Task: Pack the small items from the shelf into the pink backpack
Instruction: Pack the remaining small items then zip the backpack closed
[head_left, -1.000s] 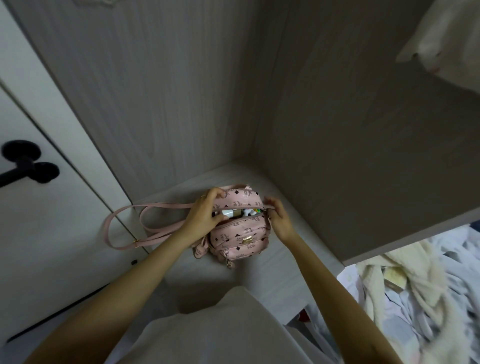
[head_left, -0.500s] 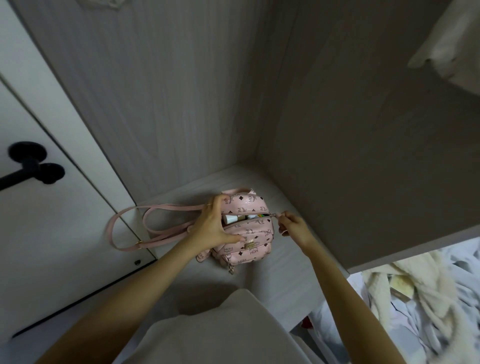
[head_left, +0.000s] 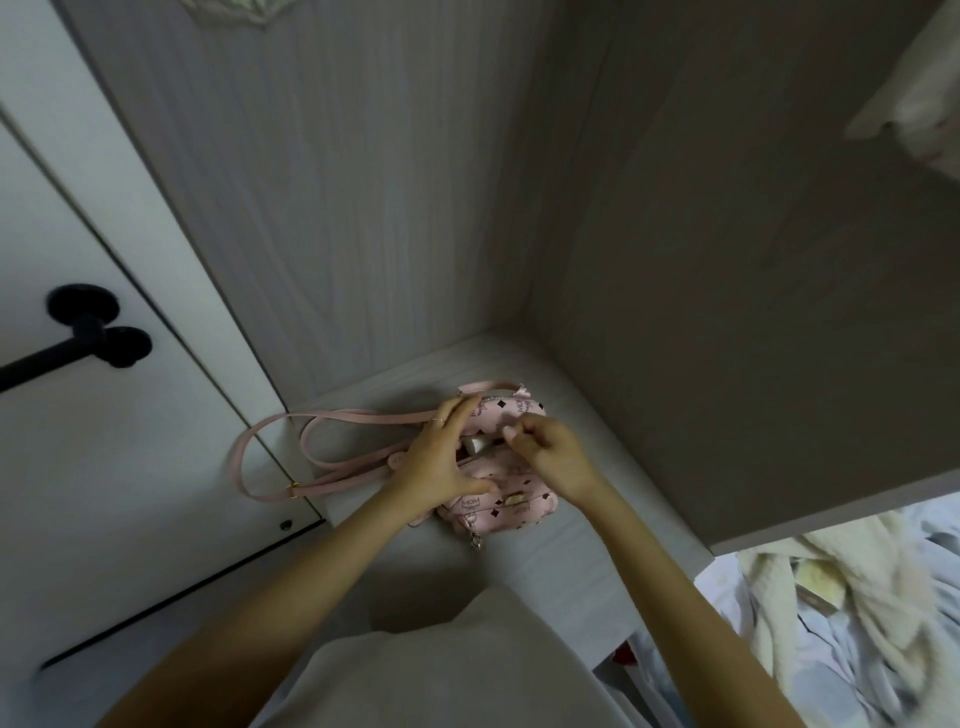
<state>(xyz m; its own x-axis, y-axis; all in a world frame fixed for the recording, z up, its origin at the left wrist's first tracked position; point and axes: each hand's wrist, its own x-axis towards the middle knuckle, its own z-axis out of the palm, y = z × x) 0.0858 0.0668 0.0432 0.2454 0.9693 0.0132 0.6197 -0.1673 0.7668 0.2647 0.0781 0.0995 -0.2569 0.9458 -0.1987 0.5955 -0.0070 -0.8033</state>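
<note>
1. The shelf (head_left: 571, 545) has bare surface in front of the bag, so there is room on the near side.
2. The right hand (head_left: 550, 460) is over the pink backpack (head_left: 498, 506), its fingers (head_left: 514, 432) pressed together. They pinch something small, probably the zip pull (head_left: 505, 430), though it is blurred.
3. The left hand (head_left: 441, 460) lies with fingers spread over the bag's left end, thumb across the front.
4. The opening runs left to right. The gap lies left of the pinch and shows a pale item (head_left: 476, 445), so closing would mean pulling towards the left hand.
5. The straps (head_left: 322, 421) trail left.
6. The side wall (head_left: 727, 312) stands near on the right.
</note>
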